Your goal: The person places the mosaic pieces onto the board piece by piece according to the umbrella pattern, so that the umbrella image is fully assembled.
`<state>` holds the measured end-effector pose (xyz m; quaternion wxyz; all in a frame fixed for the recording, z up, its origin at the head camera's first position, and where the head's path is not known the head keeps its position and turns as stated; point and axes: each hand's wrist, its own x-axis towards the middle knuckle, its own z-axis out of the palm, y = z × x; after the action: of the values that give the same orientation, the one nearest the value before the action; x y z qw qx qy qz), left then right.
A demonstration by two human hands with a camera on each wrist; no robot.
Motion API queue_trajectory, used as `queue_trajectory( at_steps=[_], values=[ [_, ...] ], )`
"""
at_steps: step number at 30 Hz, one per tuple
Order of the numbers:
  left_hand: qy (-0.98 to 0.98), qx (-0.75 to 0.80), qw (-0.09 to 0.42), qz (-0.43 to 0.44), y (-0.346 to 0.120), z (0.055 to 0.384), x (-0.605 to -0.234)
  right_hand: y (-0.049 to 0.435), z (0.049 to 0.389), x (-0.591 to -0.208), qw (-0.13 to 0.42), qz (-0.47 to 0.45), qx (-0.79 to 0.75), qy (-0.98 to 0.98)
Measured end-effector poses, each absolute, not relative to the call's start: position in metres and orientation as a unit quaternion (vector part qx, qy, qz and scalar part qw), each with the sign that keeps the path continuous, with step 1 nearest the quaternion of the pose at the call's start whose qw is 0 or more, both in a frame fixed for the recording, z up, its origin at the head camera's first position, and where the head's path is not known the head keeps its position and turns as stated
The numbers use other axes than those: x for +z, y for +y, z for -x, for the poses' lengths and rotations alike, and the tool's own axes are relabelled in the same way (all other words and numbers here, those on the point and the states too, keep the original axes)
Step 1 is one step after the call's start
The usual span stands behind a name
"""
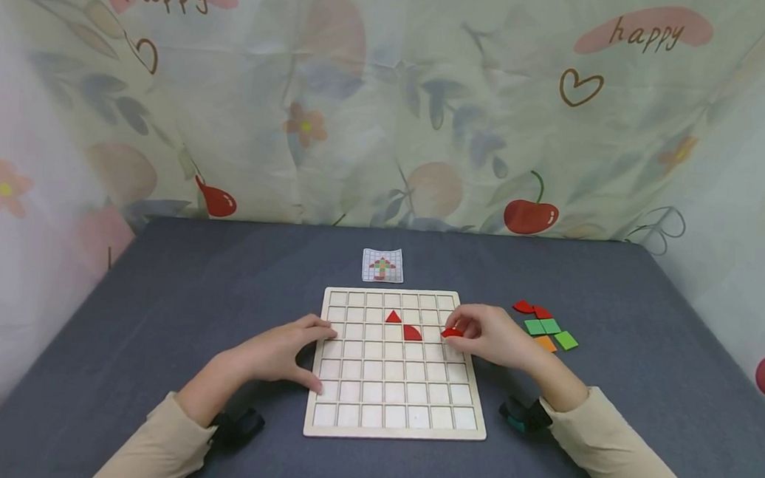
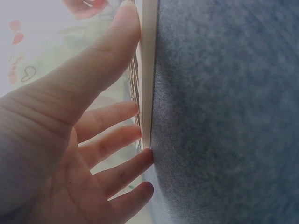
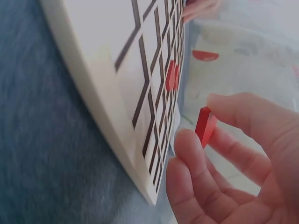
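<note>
A pale grid board (image 1: 395, 437) lies on the dark cloth, divided into small square cells. My left hand (image 1: 278, 346) rests at its left edge, fingers spread and fairly straight, the thumb along the side in the left wrist view. Between thumb and fingertips, my right hand (image 1: 495, 337) pinches a small red tile (image 3: 204, 127) over the board's right side. Its full outline is partly hidden by the fingers. Two red tiles sit in the grid: a triangle (image 1: 393, 317) and, lower to the right, a quarter-circle (image 1: 412, 334).
Right of the board lie loose tiles: two red ones (image 1: 523, 306), green ones (image 1: 535, 327) and an orange one (image 1: 545, 343) partly behind the right hand. A small card (image 1: 383, 266) with a coloured grid pattern lies behind the board. A printed curtain (image 1: 377, 120) hangs beyond the table.
</note>
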<state>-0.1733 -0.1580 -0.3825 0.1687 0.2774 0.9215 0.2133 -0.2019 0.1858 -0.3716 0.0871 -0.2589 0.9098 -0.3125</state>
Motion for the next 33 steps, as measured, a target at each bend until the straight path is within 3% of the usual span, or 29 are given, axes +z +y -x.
queue_trajectory(
  at_steps=[9, 33],
  values=[
    [0.918, 0.218, 0.170, -0.285, -0.159, 0.173, -0.381, 0.172, 0.197, -0.372, 0.114, 0.235, -0.303, 0.916],
    [0.917, 0.218, 0.170, -0.289, -0.160, 0.173, -0.383, 0.148, 0.196, -0.377, 0.114, 0.194, -0.241, 0.944]
  ],
)
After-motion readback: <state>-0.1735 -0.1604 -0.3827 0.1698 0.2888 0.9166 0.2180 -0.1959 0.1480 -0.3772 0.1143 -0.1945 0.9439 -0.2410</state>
